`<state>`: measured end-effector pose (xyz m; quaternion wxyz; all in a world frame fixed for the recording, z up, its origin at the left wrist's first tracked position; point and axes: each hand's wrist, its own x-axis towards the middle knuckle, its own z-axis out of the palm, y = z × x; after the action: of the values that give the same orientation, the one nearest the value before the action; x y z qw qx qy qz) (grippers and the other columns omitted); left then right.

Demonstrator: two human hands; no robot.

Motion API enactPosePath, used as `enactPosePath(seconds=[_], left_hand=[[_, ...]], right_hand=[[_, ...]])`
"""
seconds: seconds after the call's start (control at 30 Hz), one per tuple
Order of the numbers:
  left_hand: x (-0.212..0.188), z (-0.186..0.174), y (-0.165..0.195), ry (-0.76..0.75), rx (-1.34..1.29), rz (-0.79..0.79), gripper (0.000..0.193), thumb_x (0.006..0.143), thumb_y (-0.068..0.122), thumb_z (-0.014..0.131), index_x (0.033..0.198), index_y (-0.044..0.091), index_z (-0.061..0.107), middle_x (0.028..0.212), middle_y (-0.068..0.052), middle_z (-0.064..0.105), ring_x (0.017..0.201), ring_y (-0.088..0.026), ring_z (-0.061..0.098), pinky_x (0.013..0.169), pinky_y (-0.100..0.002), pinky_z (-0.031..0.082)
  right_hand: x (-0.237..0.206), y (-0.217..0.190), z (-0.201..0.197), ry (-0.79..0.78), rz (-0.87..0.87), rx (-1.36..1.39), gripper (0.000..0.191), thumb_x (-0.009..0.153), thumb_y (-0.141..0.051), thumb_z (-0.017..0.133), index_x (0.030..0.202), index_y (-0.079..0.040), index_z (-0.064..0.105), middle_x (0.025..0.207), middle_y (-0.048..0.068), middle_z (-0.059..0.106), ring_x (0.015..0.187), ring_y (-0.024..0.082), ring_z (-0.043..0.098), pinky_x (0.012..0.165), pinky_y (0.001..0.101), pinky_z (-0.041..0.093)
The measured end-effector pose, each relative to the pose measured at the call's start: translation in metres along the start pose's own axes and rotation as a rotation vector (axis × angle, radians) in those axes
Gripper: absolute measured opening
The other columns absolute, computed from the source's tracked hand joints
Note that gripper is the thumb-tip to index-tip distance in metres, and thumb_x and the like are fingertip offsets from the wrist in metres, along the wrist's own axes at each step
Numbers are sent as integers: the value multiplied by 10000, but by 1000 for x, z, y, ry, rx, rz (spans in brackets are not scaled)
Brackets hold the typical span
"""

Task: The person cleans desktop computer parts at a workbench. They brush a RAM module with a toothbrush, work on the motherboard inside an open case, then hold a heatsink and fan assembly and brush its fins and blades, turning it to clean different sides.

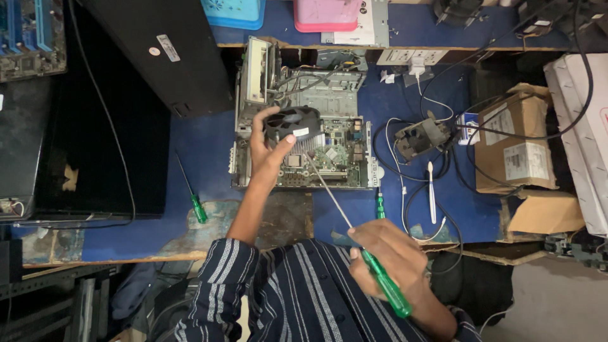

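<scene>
- The left hand (267, 147) is closed on the fan (292, 121), a round black cooler fan with a finned metal heatsink (310, 144) under it. The thumb lies on the fan's near rim and the fingers curl round its left side; the grip is wrapped, not pinched.
- The fan sits tilted in that hand, over the motherboard (335, 158) inside the open computer case (297, 114) on the blue table (202, 145). Whether the heatsink touches the board I cannot tell.
- The right hand (385, 253) is shut round the green handle of a long screwdriver (354, 234), fingers folded over the top of the handle, whose end sticks out below the hand.
- The screwdriver's thin shaft runs up and left from the hand, its tip reaching the heatsink just below the fan.
- A second green screwdriver (192, 190) lies on the table to the left of the case, well apart from both hands.
- A third green-handled tool (380, 206) lies just right of the case's near corner.
- White and black cables (405, 183) loop on the table to the right of the case, beside a small grey part (419, 136).
- A cardboard box (516, 142) stands at the right edge; a black tower case (161, 50) lies at the upper left.
</scene>
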<state>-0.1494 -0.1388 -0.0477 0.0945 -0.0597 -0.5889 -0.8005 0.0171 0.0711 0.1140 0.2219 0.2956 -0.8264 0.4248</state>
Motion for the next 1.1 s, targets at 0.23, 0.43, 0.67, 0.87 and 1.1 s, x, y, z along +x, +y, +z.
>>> enactPosePath(seconds=[0.23,0.43,0.67,0.87,1.1], left_hand=[[3,-2,3,18,-45,-20,645,843,215,787,1412,107,505,1304,-148,618,1200,-243,610,1054,-353,510],[4,-4,3,17,-83,-42,659,830,229,787,1410,110,497,1314,-163,610,1211,-251,617,1049,-364,532],[4,0,-1,23,-42,-65,697,785,280,797,1391,117,495,1284,-158,624,1170,-255,632,992,-378,570],[4,-2,0,19,-19,-7,680,825,278,807,1411,104,508,1289,-149,619,1196,-250,615,1039,-368,527],[6,-6,-6,41,-114,10,637,852,209,794,1411,94,511,1322,-144,611,1239,-242,593,1102,-362,469]], right_hand=[[0,-2,-4,7,-32,6,130,744,47,652,856,113,647,799,186,689,703,279,722,635,340,599],[-6,4,2,132,-86,66,149,744,14,641,857,107,671,778,175,693,655,250,718,599,328,603],[-2,8,4,5,-62,3,176,765,46,647,923,119,671,807,175,703,705,261,721,634,331,604],[3,7,5,-49,-69,-5,173,721,68,656,885,123,645,790,175,670,691,280,698,614,352,572],[4,0,-4,-44,-46,-11,171,721,74,651,886,120,647,817,172,673,710,290,705,651,355,587]])
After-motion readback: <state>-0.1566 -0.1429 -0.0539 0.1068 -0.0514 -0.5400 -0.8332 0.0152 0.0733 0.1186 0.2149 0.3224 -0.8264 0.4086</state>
